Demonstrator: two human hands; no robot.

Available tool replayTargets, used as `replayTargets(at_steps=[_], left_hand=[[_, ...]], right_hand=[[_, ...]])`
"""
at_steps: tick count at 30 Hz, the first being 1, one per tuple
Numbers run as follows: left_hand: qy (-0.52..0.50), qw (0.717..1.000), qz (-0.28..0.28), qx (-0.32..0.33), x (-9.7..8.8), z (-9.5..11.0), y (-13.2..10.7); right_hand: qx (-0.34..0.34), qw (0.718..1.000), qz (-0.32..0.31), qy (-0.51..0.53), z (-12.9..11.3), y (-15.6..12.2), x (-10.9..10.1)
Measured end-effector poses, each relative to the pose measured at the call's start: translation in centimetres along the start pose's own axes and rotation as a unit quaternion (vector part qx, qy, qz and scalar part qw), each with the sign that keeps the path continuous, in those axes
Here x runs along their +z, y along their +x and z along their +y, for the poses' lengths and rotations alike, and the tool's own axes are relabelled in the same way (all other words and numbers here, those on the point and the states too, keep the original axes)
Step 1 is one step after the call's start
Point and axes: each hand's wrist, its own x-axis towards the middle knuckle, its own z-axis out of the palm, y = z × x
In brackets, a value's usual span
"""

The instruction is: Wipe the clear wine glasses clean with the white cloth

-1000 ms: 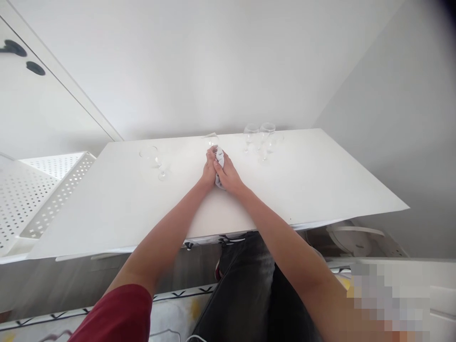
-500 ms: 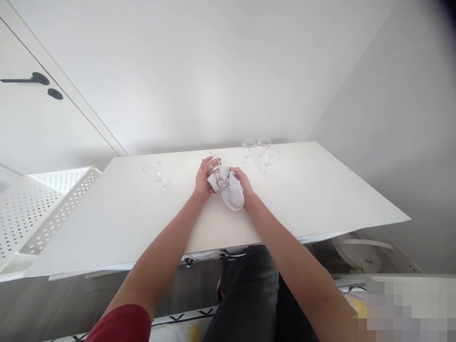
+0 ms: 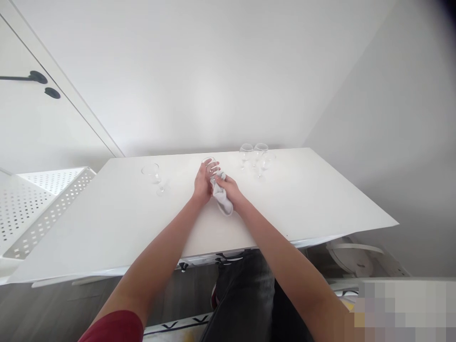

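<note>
Over the middle of the white table (image 3: 306, 199), my left hand (image 3: 203, 183) is closed around the bowl of a clear stemmed glass (image 3: 211, 165). My right hand (image 3: 230, 188) grips a pale grey-white cloth (image 3: 223, 203), pressed against the lower part of that glass. The cloth hides the stem and foot, and its loose end hangs down toward me. Left of my hands, another stemmed glass (image 3: 154, 176) stands on the table. Behind and to the right, three more glasses are grouped: a left one (image 3: 245, 153), a rear one (image 3: 261, 149) and a nearer one (image 3: 265, 163).
A white perforated metal rack (image 3: 50, 213) adjoins the table's left side. A door with a black handle (image 3: 37, 77) is at the upper left. The wall (image 3: 199, 85) rises behind the table. Below the right front edge is a round white object (image 3: 356, 259).
My right hand has drawn in toward the glass, and the cloth is now bunched more tightly around its lower part. My left hand keeps its hold on the bowl. The view has shifted slightly.
</note>
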Motion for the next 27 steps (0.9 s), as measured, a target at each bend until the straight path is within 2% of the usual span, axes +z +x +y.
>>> replayTargets(at_steps=[3, 4, 6, 9, 11, 13, 16, 18, 19, 20, 22, 24, 25, 27], left_hand=[[0.036, 0.998, 0.004, 0.046, 0.1, 0.0, -0.2], [0.033, 0.998, -0.001, 0.049, 0.1, 0.0, -0.2], [-0.003, 1.000, -0.008, 0.025, 0.0, -0.1, -0.1], [-0.056, 0.998, -0.017, -0.021, -0.4, -0.3, 0.2], [-0.064, 0.998, -0.023, -0.018, -0.6, -0.3, 0.5], [-0.059, 0.998, -0.032, -0.003, -0.8, -0.2, 0.6], [-0.064, 0.997, -0.043, 0.022, -1.2, 0.2, 0.7], [-0.076, 0.995, -0.031, 0.053, -1.3, 0.4, 0.8], [-0.082, 0.994, -0.020, 0.069, -1.3, 0.5, 0.8], [-0.085, 0.993, -0.010, 0.082, -1.2, 0.6, 0.8], [-0.084, 0.993, -0.010, 0.087, -0.8, 0.7, 0.5], [-0.074, 0.994, -0.048, 0.070, -0.3, 0.7, 0.0], [-0.072, 0.993, -0.069, 0.062, 0.0, 0.7, -0.2], [-0.070, 0.992, -0.099, 0.046, 0.3, 0.6, -0.5]], right_hand=[[-0.063, 0.984, 0.056, -0.158, -0.1, -0.2, -0.2], [-0.074, 0.978, 0.064, -0.183, -0.2, -0.2, -0.2], [-0.059, 0.987, 0.057, -0.138, -0.4, 0.0, -0.4], [0.028, 0.999, -0.008, 0.027, -0.7, 0.5, -0.7], [0.046, 0.998, -0.017, 0.047, -0.7, 0.7, -1.1], [-0.003, 0.998, 0.053, -0.024, -0.4, 0.7, -1.4], [-0.072, 0.964, 0.234, -0.104, 0.2, 0.5, -1.5], [-0.057, 0.946, 0.311, -0.066, 0.5, 0.5, -1.4], [-0.041, 0.946, 0.321, -0.019, 0.7, 0.6, -1.2], [-0.025, 0.950, 0.309, 0.040, 0.8, 0.7, -1.0], [0.001, 0.954, 0.247, 0.168, 0.9, 1.0, -0.5], [0.012, 0.955, 0.187, 0.230, 0.9, 1.1, -0.1], [0.010, 0.960, 0.174, 0.220, 0.8, 1.1, -0.1], [-0.023, 0.974, 0.188, 0.126, 0.5, 0.7, -0.3]])
